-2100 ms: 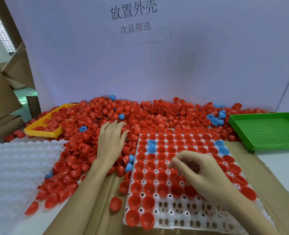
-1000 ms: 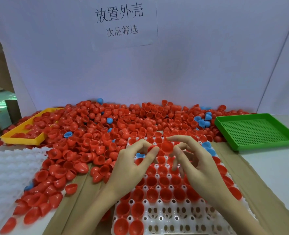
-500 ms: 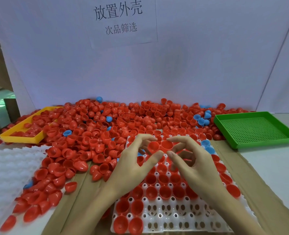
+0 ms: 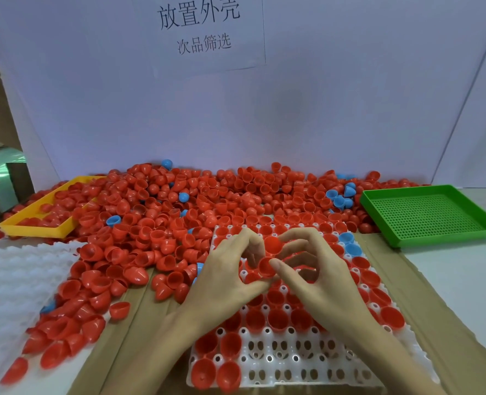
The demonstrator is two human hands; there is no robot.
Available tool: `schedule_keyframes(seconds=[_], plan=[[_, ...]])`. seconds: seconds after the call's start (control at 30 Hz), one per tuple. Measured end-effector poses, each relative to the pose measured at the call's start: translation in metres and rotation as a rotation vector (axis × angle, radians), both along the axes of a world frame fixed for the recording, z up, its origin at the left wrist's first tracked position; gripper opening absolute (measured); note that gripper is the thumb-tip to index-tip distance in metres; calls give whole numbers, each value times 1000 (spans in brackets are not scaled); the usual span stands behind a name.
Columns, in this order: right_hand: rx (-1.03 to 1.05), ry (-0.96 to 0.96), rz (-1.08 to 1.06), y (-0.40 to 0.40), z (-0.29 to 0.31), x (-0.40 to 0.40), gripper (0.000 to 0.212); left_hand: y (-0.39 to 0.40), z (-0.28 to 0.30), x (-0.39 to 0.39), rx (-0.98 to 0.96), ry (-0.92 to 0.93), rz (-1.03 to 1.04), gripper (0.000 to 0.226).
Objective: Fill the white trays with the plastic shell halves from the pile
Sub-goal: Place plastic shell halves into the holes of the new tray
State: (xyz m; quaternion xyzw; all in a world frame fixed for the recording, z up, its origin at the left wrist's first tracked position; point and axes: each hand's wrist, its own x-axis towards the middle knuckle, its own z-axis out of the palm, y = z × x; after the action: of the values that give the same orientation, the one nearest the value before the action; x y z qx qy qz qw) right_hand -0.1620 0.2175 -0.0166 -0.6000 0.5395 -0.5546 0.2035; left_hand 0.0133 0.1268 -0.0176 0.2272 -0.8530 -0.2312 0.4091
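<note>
Hands meet above the far half of the white tray (image 4: 316, 363), which lies on brown cardboard (image 4: 441, 323) on the bench. The left hand (image 4: 224, 277) has its fingers curled, thumb and fingers forming a grip that pinches a red shell half (image 4: 265, 266) from the left. The right hand (image 4: 318, 275) also curls, its thumb tip touching that same shell half from the right, while its forefinger arches over a second red shell half (image 4: 273, 244) held just behind the first; whether the left fingers also touch the second one I cannot tell. Most tray pockets at the far end and along the right side hold red halves, open side up, with two blue shell halves (image 4: 349, 244) near the far right corner. The nearest rows stand mostly unfilled, save two red halves at the near left corner.

The pile (image 4: 196, 206) of red halves, dotted with blue ones, spreads across the bench behind and to the left of the tray, spilling into a yellow tray (image 4: 51, 232) at far left. A second white tray (image 4: 11, 280) lies at the left edge. A green perforated tray (image 4: 432, 215) sits at far right. A paper sign (image 4: 202, 27) with Chinese characters hangs on the white backboard.
</note>
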Motion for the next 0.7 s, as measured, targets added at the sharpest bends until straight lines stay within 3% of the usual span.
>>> schedule_keyframes(seconds=[0.1,0.2,0.33,0.47,0.7], plan=[[13,83,11,-1,-1,-1,17,-2,-2,2,-14,-48,-54,35],[44,96,50,1,3,-6,14,-4,3,5,49,38,-48,30],[184,127,294,7,13,-8,8,-13,10,12,81,186,39,32],[278,237,470,13,16,-3,5,-23,5,19,110,170,115,33],[386,301,576,18,21,3,17,-27,0,19,133,141,135,37]])
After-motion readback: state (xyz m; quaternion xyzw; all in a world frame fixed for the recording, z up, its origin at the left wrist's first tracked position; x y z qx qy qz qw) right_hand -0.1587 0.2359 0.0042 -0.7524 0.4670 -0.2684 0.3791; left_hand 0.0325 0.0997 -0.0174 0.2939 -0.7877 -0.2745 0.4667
